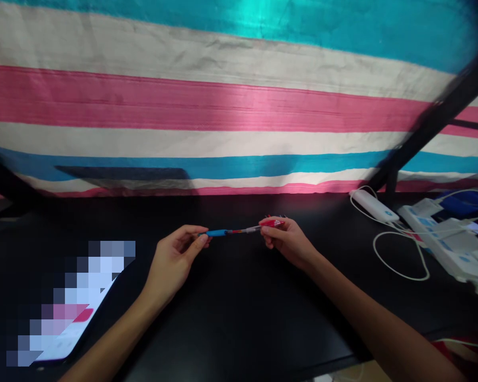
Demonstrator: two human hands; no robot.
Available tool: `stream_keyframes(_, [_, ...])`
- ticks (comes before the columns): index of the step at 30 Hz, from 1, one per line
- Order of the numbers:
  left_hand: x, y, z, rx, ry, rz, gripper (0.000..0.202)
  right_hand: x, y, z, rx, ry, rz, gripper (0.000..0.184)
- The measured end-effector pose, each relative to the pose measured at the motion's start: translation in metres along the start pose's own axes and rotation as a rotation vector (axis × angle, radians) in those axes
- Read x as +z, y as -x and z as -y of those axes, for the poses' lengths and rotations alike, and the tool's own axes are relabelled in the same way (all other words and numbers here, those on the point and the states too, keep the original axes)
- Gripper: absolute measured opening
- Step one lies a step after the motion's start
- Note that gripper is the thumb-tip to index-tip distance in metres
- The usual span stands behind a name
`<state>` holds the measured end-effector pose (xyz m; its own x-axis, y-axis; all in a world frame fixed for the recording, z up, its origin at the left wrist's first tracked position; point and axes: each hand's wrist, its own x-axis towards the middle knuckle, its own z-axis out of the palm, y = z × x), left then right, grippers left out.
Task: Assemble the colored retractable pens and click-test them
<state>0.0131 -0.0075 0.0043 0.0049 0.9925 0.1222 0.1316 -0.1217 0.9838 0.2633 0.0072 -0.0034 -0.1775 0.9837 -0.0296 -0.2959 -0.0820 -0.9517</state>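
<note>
My left hand (177, 252) pinches a blue pen barrel (216, 233) between thumb and fingers. A thin refill (242, 231) with a reddish section runs from the barrel's right end toward my right hand (289, 241). Between the thumb and fingers of that hand is a red, partly clear pen part (273, 223). The pieces lie in nearly one line, held just above the black table (231, 307). Whether the refill sits inside the red part or only meets it, I cannot tell. Small dark and red tips show behind my right fingers, mostly hidden.
To the left lies a phone (66, 339) with a lit, pixelated screen. On the right are a white power strip (442, 239) with plugs, a white device (374, 205) and looped cables (401, 279). A striped sheet (223, 106) hangs behind the table, beside black frame bars (434, 122).
</note>
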Motion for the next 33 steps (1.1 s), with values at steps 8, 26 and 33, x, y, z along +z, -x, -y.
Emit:
stream_keyframes(8, [0.003,0.006,0.003,-0.003,-0.049,0.119,0.022,0.011,0.009,-0.001,-0.049,0.216,0.02,0.022])
stream_keyframes(26, [-0.004,0.005,-0.002,0.072,-0.159,0.018,0.024,0.007,0.01,0.014,-0.065,0.293,0.135,0.035])
stream_keyframes(33, [-0.003,0.006,0.0,0.107,-0.094,0.033,0.015,0.006,0.009,0.008,0.047,0.409,0.058,0.033])
